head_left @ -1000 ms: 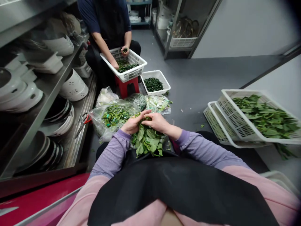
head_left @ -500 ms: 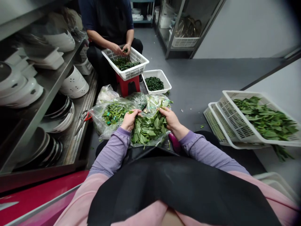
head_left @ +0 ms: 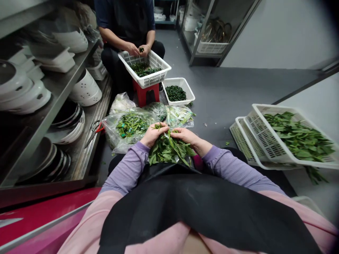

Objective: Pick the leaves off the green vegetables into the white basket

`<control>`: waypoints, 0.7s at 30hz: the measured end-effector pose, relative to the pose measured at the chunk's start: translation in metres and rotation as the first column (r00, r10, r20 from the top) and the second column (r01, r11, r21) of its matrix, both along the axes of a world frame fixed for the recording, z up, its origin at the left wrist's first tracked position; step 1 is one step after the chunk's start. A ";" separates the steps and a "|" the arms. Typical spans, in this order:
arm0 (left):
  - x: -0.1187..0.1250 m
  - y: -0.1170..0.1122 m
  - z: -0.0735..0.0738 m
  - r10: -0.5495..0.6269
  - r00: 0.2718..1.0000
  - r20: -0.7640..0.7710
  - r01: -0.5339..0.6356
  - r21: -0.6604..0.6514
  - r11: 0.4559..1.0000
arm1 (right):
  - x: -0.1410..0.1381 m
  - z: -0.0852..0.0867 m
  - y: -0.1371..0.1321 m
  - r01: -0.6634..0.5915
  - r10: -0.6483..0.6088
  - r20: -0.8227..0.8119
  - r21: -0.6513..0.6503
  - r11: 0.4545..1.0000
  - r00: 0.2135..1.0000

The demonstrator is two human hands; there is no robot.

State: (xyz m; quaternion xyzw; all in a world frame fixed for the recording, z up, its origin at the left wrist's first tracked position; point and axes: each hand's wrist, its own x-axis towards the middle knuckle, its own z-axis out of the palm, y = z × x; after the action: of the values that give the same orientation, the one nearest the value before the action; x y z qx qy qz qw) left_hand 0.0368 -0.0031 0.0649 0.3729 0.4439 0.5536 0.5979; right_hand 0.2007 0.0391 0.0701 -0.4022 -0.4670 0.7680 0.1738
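A bunch of green leafy stalks [head_left: 169,150] lies over my lap, leaves toward me. My left hand [head_left: 153,134] is closed round the stalk ends of the bunch. My right hand [head_left: 184,135] grips the same bunch from the right, fingers curled on the stalks close to the left hand. Just beyond my hands lie clear plastic bags [head_left: 127,127] holding more greens and stems.
A white basket of picked leaves [head_left: 296,135] sits on stacked empty baskets at right. Across from me a person sorts greens in a white basket [head_left: 144,68] on a red stool, with a smaller basket [head_left: 178,92] beside it. Metal shelves of dishes [head_left: 53,106] line the left; scissors [head_left: 94,130] rest there.
My hands were spread apart on the leaves half a second ago; now they have drawn together at the stalk ends, gathering the bunch. The view has drifted slightly.
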 end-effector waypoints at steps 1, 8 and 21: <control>-0.001 0.000 -0.001 -0.014 1.000 0.002 0.014 -0.001 1.000 | 0.000 0.000 0.000 0.005 -0.005 0.003 0.005 1.000 1.000; -0.010 -0.001 0.003 0.001 1.000 -0.026 0.000 0.038 0.999 | 0.011 -0.003 0.007 0.025 -0.027 -0.045 -0.058 0.998 0.999; -0.002 0.002 0.001 0.207 0.966 -0.153 -0.194 0.093 0.977 | 0.003 -0.006 -0.010 -0.080 0.084 -0.035 0.111 0.991 0.996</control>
State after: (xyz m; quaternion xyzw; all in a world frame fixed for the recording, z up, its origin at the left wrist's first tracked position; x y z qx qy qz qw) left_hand 0.0349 -0.0013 0.0659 0.3924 0.5047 0.5959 0.4859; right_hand 0.2037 0.0289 0.0645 -0.3574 -0.5211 0.7555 0.1731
